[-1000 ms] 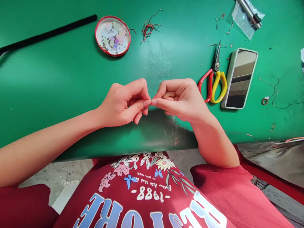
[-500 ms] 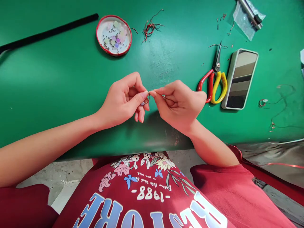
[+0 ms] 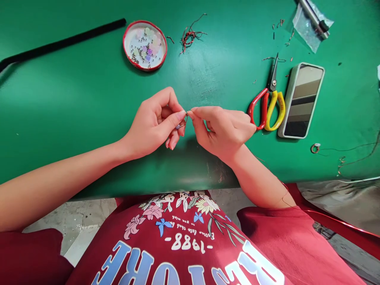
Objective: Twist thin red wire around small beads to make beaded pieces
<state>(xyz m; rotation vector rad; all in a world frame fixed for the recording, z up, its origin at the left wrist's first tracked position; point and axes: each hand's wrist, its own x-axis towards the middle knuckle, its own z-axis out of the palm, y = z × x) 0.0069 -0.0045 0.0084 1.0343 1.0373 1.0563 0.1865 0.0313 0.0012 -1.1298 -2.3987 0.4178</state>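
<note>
My left hand (image 3: 158, 124) is closed in a pinch on a small cord ring with a pale bluish bead (image 3: 178, 126); part of the ring is hidden by the fingers. Just to its right, my right hand (image 3: 224, 128) pinches the thin dark cord (image 3: 187, 114) close to the left fingertips. The two hands are nearly touching above the green table (image 3: 97, 91). A strand of thin cord also shows by my right forearm.
Beyond the hands are a red-rimmed lid (image 3: 124, 43) of beads and a cord tangle (image 3: 188, 38). To the right lie scissors (image 3: 273, 93), a phone (image 3: 303, 101), a small cord ring (image 3: 315, 148) and a plastic bag (image 3: 310, 29). A black strip (image 3: 65, 41) lies far left.
My right hand has turned over slightly, knuckles more upward, still pinching near the left fingertips. The small cord ring on the right has shifted toward me and left, and its trailing strands have moved.
</note>
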